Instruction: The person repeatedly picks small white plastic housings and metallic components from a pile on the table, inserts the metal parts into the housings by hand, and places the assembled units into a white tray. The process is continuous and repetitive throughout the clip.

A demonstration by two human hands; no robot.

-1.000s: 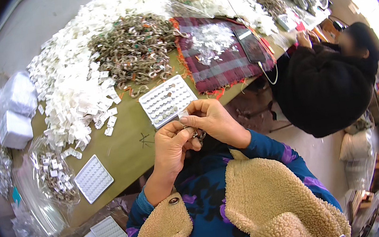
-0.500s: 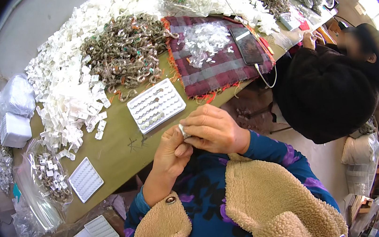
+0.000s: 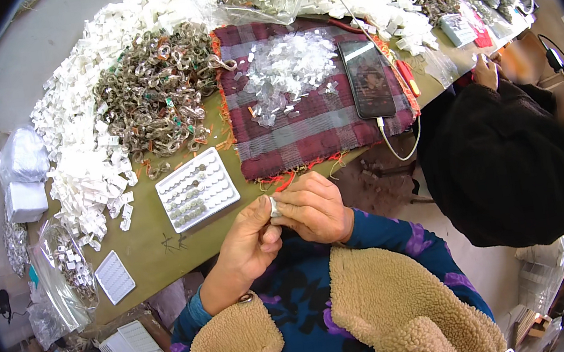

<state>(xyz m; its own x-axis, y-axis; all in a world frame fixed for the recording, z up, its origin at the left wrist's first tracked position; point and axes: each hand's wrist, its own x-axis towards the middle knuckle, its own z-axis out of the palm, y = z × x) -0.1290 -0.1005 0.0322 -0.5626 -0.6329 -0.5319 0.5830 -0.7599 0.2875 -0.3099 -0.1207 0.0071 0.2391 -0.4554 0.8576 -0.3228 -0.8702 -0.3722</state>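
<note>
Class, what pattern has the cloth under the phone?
The cloth is maroon and grey plaid; head view.

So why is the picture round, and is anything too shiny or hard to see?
Head view: a fisheye lens makes it round and bends straight edges; head view: the white pile looks partly washed out and the clear plastic has shiny streaks; head view: the small white piece between the left hand and right hand is too covered to make out.

One left hand (image 3: 244, 242) and one right hand (image 3: 315, 208) hold one small white piece (image 3: 273, 207). One phone (image 3: 367, 81) lies on one checked cloth (image 3: 278, 145); on the table (image 3: 146, 245), left of this cloth, are two white trays (image 3: 208, 213). One other person (image 3: 509, 162) is at right.
</note>
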